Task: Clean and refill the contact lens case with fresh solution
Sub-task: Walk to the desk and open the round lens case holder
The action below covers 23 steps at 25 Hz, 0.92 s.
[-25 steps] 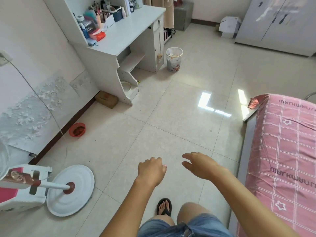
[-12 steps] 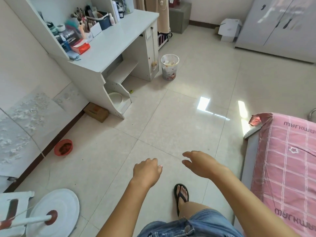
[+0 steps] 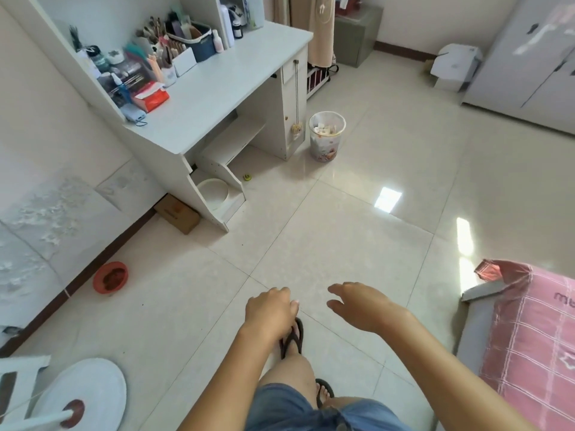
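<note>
Both my hands hang in front of me over the tiled floor and hold nothing. My left hand (image 3: 270,312) has its fingers loosely curled. My right hand (image 3: 361,303) is relaxed, fingers spread a little. The white desk (image 3: 217,85) stands ahead on the left. Its back shelf is crowded with bottles (image 3: 218,41), brushes and a red tissue pack (image 3: 152,96). I cannot pick out a contact lens case or a solution bottle among them.
A patterned waste bin (image 3: 326,135) stands by the desk's right end. A red bowl (image 3: 110,276) and a cardboard box (image 3: 177,213) lie by the left wall. A white fan base (image 3: 84,390) is at bottom left, a pink bed (image 3: 529,337) on the right, a wardrobe (image 3: 529,57) far right.
I have walked forward, so the desk and bin are nearer and the fan base has slid down to the corner. Both hands stay out in front, holding nothing.
</note>
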Each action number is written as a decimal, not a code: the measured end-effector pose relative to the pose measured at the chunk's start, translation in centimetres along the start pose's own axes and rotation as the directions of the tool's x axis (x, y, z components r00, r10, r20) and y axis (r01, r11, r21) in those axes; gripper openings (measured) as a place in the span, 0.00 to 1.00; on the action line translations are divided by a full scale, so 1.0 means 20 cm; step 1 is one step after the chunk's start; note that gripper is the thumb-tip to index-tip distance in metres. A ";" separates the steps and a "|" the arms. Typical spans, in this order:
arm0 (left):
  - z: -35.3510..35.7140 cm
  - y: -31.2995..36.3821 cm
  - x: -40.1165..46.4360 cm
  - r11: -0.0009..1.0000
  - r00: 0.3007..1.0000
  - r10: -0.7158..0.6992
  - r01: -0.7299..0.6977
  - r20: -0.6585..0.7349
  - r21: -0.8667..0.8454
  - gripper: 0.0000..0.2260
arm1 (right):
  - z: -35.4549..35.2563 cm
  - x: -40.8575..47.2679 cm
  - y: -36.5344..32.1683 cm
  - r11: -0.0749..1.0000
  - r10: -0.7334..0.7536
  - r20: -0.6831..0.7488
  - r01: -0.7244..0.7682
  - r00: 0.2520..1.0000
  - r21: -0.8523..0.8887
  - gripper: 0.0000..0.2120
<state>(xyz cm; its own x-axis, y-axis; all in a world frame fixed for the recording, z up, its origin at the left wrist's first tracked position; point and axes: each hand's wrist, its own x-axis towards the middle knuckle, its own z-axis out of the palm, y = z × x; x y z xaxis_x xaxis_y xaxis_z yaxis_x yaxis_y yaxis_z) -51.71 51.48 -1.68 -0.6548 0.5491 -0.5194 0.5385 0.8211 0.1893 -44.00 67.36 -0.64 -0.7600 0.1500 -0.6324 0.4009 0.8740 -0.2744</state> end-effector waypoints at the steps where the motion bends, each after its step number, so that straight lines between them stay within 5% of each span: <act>1: -0.04 -0.01 0.08 1.000 1.000 -0.005 0.005 0.000 0.000 0.16 | -0.06 0.07 0.00 1.000 -0.004 0.009 0.004 1.000 -0.003 0.19; 12: -0.61 -0.19 0.95 0.996 0.998 0.055 -0.053 -0.028 0.076 0.16 | -0.78 0.86 -0.03 1.000 0.000 -0.026 -0.001 1.000 -0.028 0.18; 23: -1.03 -0.21 1.66 0.998 0.997 -0.068 0.068 -0.031 0.001 0.15 | -1.39 1.55 0.09 0.995 -0.066 0.036 0.068 0.997 -0.071 0.18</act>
<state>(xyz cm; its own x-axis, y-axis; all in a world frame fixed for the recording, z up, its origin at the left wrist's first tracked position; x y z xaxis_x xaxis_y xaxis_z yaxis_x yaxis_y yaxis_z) -86.65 69.46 -2.49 -0.7058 0.4964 -0.5053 0.4930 0.8565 0.1528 -81.10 86.54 -0.57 -0.7656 0.0753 -0.6389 0.3109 0.9128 -0.2649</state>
